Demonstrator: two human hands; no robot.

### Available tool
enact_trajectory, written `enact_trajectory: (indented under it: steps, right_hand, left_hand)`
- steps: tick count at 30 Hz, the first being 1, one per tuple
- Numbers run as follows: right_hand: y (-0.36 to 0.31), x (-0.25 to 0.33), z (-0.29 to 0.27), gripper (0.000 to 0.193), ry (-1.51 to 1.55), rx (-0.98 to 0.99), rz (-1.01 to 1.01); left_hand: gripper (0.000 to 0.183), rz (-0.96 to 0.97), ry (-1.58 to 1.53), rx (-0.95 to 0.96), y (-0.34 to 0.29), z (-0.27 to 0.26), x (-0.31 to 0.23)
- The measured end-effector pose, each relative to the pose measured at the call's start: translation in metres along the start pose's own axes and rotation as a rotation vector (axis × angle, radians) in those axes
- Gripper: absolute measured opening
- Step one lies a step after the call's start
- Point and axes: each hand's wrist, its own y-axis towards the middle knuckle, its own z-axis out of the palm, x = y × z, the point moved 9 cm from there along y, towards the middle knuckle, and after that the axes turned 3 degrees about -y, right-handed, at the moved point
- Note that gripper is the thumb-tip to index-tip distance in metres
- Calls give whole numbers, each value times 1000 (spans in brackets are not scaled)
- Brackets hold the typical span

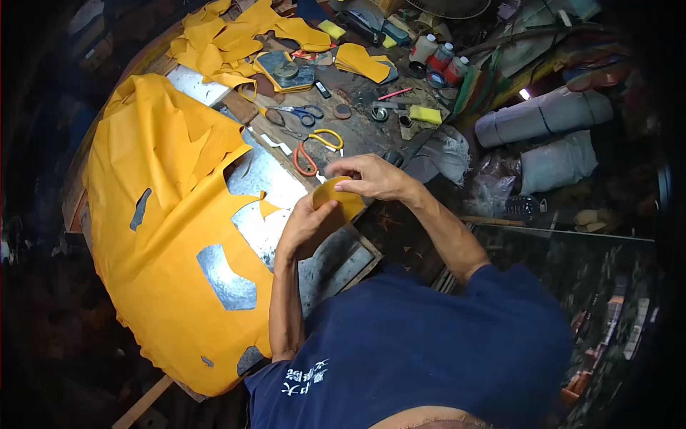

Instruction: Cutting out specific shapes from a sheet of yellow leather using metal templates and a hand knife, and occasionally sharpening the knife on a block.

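A small cut piece of yellow leather is held up between my two hands, over the metal-covered bench edge. My left hand grips its lower left side, with the thumb lying on its face. At the upper edge my right hand pinches it, thumb in front and fingers bent behind; those fingertips are partly blurred. To my left, a large yellow hide with cut-out holes drapes over the bench. Just beyond my hands lie red-handled scissors and a yellow-handled pair.
Blue-handled scissors, a yellow sponge and a pink pen lie farther back on the worktop. More yellow leather pieces are heaped at the far left. Several bottles stand at the back; wrapped rolls lie to the right.
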Motion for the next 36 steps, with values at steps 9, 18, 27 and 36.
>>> enact_trajectory:
  steps: [9, 18, 27, 36]
  right_hand:
    - [-2, -69, 15, 41, 565, -59, 236]
    - [-11, -104, 84, 37, 1205, -182, 433]
    - [6, -111, 79, 43, 1790, -302, 416]
    - [47, -165, -3, 35, 862, -218, 468]
  left_hand:
    - [32, -15, -423, -345, 29, -22, 8]
    - [35, 216, -903, -668, 62, -64, 18]
    - [41, 212, -1045, -842, 72, -93, 48]
    - [39, 312, -847, -1044, 57, -133, 50]
